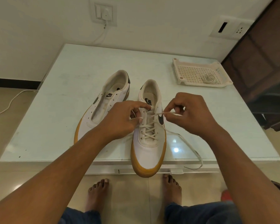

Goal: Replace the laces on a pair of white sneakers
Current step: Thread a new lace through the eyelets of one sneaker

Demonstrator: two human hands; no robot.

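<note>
You look to be lacing the upper eyelets of the gum-soled white sneaker at the glass counter's near edge. Your left hand and right hand each pinch its cream flat lace. Next, probably feed a tip through.

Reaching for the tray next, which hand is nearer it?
Right. The right hand pinches the lace in front of the tray; the left hand is across the laced sneaker, farther left.

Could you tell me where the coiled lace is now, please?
In the head view, the coiled lace lies in the white tray at the far right of the table, beyond the right hand.
</note>
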